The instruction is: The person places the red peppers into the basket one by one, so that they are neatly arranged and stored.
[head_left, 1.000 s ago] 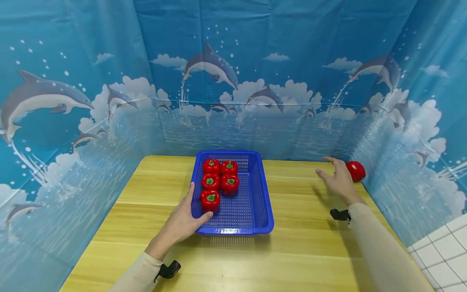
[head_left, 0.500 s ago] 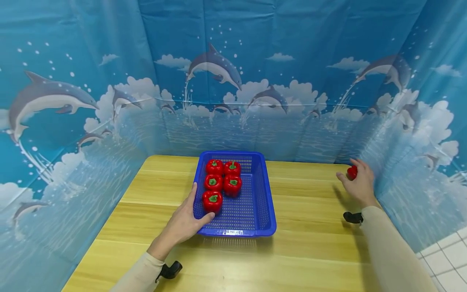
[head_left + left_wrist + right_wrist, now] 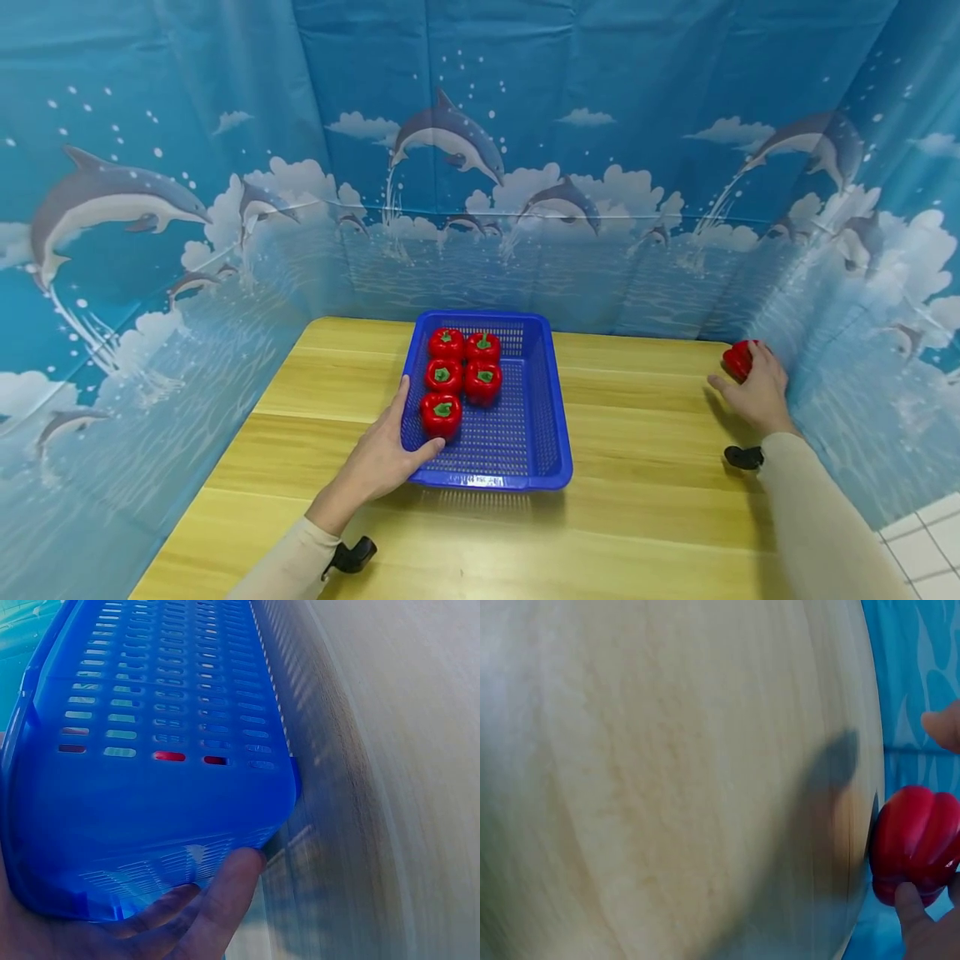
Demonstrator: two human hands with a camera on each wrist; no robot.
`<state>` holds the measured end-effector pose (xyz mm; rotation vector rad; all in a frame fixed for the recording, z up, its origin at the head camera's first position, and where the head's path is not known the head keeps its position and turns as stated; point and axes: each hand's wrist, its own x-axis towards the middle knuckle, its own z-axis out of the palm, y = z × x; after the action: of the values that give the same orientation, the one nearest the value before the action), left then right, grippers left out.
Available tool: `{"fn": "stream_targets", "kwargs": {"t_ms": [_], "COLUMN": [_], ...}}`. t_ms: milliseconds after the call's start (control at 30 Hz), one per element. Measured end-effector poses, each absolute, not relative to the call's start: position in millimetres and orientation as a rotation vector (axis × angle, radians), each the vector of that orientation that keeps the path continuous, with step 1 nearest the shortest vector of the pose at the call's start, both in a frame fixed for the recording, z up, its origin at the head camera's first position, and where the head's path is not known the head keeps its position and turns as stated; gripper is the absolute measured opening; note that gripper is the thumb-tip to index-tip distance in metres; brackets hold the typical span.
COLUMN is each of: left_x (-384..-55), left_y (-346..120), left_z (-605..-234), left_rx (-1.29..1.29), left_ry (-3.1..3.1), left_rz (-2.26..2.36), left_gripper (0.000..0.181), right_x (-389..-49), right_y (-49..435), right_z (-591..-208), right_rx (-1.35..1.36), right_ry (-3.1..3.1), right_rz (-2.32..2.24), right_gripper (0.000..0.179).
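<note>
In the head view, my left hand (image 3: 378, 457) holds the near left corner of a blue plastic basket (image 3: 551, 417), thumb over the rim and fingers along the outer side. The left wrist view shows those fingers (image 3: 229, 900) against the slotted basket wall (image 3: 150, 795). Several red bell peppers (image 3: 442, 415) stand inside it, green stems up, filling its left part. At the table's far right corner my right hand (image 3: 761, 398) reaches over another red bell pepper (image 3: 738, 358). In the right wrist view its fingertips (image 3: 907, 896) touch that pepper, while the thumb (image 3: 943, 726) stays apart.
A wooden table (image 3: 630, 467) carries the basket in its middle. A blue dolphin-print curtain (image 3: 517, 242) hangs around the back and sides, close behind the right-hand pepper. White tiles (image 3: 926, 542) show at the lower right.
My right hand has moved right and over the lone pepper, which now sits turned under its fingers. The left hand has kept its place on the basket. The head view has shifted slightly.
</note>
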<state>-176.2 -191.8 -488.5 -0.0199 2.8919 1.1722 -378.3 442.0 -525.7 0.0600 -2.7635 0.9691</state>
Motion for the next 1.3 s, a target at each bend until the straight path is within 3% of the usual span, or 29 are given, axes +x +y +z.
{"fn": "stream_targets", "kwargs": {"t_ms": [233, 467, 633, 900, 1300], "left_x": [-177, -178, -176, -177, -179], "left_y": [-192, -191, -191, -192, -193], "left_z": [-491, -490, -489, -490, -493], "left_rx": [-0.024, -0.021, -0.015, -0.023, -0.021], "left_ry": [2.893, 2.905, 2.909, 2.906, 2.904], "left_rz": [1.184, 1.172, 1.165, 1.165, 1.182], "left_gripper": [0.126, 0.124, 0.125, 0.125, 0.124], "right_x": [-379, -380, -378, -378, -381], "right_y": [435, 428, 427, 432, 417], "right_z": [-527, -534, -533, -536, -537], "right_rx": [0.064, 0.01, -0.062, 0.04, 0.065], "right_ry": [-2.732, -2.571, -2.588, -2.748, -2.762], "right_rz": [0.943, 0.96, 0.998, 0.915, 0.93], "right_gripper": [0.101, 0.074, 0.084, 0.103, 0.089]}}
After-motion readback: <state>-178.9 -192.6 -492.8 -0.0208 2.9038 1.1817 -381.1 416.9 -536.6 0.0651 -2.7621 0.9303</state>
